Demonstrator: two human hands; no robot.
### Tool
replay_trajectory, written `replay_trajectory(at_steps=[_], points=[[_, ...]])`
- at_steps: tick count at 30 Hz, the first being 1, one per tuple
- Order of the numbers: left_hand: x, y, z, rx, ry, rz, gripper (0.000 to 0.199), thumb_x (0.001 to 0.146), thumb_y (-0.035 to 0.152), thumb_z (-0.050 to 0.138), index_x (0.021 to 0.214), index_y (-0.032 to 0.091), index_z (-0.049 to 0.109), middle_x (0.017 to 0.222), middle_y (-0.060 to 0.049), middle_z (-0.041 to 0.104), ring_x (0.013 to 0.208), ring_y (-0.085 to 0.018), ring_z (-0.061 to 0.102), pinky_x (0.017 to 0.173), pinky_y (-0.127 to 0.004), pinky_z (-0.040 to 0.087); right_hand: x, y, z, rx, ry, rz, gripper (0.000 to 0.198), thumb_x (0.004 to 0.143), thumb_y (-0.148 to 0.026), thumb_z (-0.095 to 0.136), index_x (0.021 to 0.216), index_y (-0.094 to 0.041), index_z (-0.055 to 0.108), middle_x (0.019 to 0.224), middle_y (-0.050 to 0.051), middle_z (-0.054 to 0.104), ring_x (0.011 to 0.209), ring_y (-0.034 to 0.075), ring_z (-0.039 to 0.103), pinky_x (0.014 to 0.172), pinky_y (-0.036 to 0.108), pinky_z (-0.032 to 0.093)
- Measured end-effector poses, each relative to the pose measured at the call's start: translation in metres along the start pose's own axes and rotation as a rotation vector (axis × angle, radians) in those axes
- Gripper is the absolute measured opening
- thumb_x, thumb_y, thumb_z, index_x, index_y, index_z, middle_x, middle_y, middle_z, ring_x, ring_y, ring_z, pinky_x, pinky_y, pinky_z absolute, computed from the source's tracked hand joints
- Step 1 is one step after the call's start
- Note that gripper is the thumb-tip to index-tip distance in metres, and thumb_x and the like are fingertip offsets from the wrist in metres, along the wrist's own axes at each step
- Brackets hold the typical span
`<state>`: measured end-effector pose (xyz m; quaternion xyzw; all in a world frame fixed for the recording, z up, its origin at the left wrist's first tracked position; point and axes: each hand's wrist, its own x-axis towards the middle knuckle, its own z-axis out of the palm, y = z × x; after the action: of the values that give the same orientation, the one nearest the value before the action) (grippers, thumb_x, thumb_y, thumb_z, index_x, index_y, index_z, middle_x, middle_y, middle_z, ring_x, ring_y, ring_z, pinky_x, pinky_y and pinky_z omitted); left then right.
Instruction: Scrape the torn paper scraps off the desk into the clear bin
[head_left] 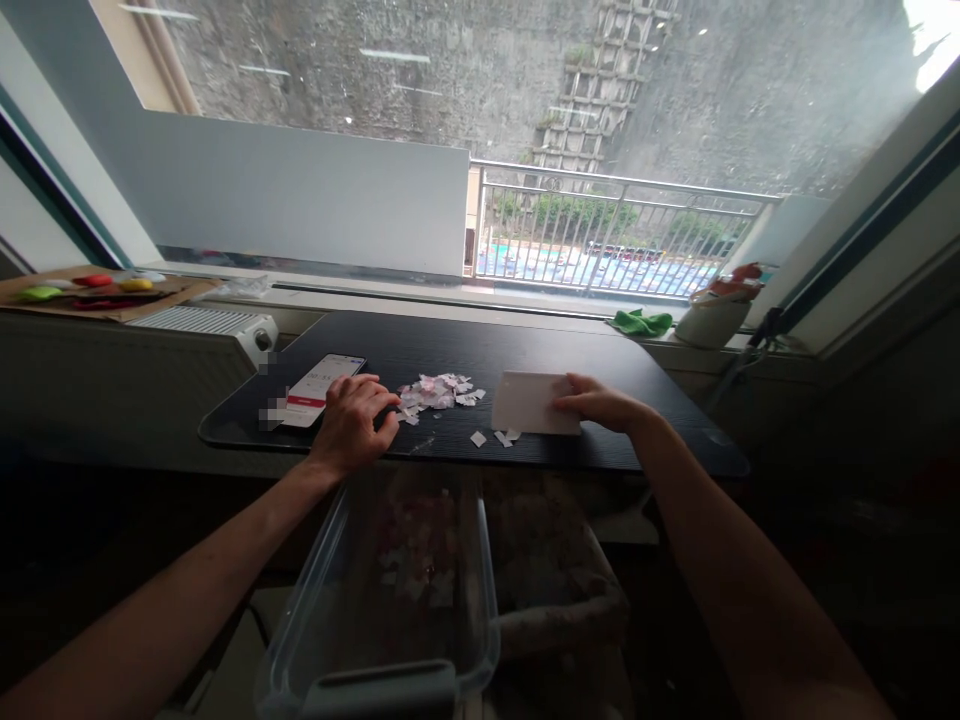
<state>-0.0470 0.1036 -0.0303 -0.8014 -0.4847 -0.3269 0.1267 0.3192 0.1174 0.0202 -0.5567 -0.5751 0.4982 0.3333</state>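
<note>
My right hand (596, 402) pinches the right edge of a flat, white rectangular card (529, 402), tilted up on the dark table. My left hand (354, 420) rests at the table's front edge with fingers apart and loosely bent, holding nothing that I can see. It partly covers the lower right of a phone (315, 392) with a lit screen. Between the hands lies a heap of small pinkish-white paper scraps (439, 392). A few loose scraps (504, 438) are in front of the card.
Below the table's front edge stands a clear plastic box (491, 600) with scraps inside. A green cloth (639, 322) and a pale pot (712, 316) sit on the windowsill. At left is a white radiator (210, 325) under a brown sheet (180, 292) with colourful items.
</note>
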Motion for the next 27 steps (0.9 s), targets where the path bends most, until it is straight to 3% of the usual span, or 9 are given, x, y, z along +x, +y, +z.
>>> replay_trajectory(at_steps=[6,17,22,27], points=[[0.0,0.0,0.001,0.013,0.003,0.009,0.024,0.08,0.027,0.046,0.086,0.021,0.068,0.091,-0.008,0.07,0.111,-0.031,0.056,0.103,-0.052,0.034,-0.012,0.005,-0.009,-0.007,-0.11,0.016,0.034,0.058,-0.023,0.081,0.086,-0.018,0.062,0.084,0.001,0.071,0.073,0.015,0.064,0.063,0.024,0.052],[0.0,-0.001,-0.001,0.019,-0.004,0.014,0.021,0.08,0.027,0.047,0.086,0.022,0.067,0.092,-0.007,0.071,0.112,-0.031,0.056,0.104,-0.051,0.034,-0.038,-0.006,-0.012,-0.023,-0.099,-0.04,0.032,0.059,-0.022,0.079,0.084,-0.018,0.059,0.081,0.0,0.069,0.07,0.013,0.062,0.06,0.022,0.05],[0.0,0.0,-0.001,0.012,0.0,0.005,0.02,0.08,0.028,0.048,0.086,0.023,0.067,0.092,-0.007,0.071,0.112,-0.03,0.056,0.104,-0.051,0.034,-0.016,-0.009,0.007,0.02,-0.022,-0.119,0.036,0.057,-0.023,0.079,0.085,-0.02,0.056,0.078,-0.001,0.066,0.068,0.013,0.061,0.058,0.023,0.049],[0.0,-0.001,-0.001,0.009,0.0,0.007,0.021,0.081,0.028,0.047,0.086,0.023,0.067,0.092,-0.006,0.071,0.112,-0.03,0.056,0.104,-0.051,0.033,0.015,-0.01,0.031,0.054,-0.068,-0.093,0.033,0.057,-0.017,0.076,0.082,-0.02,0.055,0.075,-0.003,0.065,0.066,0.011,0.06,0.055,0.021,0.049]])
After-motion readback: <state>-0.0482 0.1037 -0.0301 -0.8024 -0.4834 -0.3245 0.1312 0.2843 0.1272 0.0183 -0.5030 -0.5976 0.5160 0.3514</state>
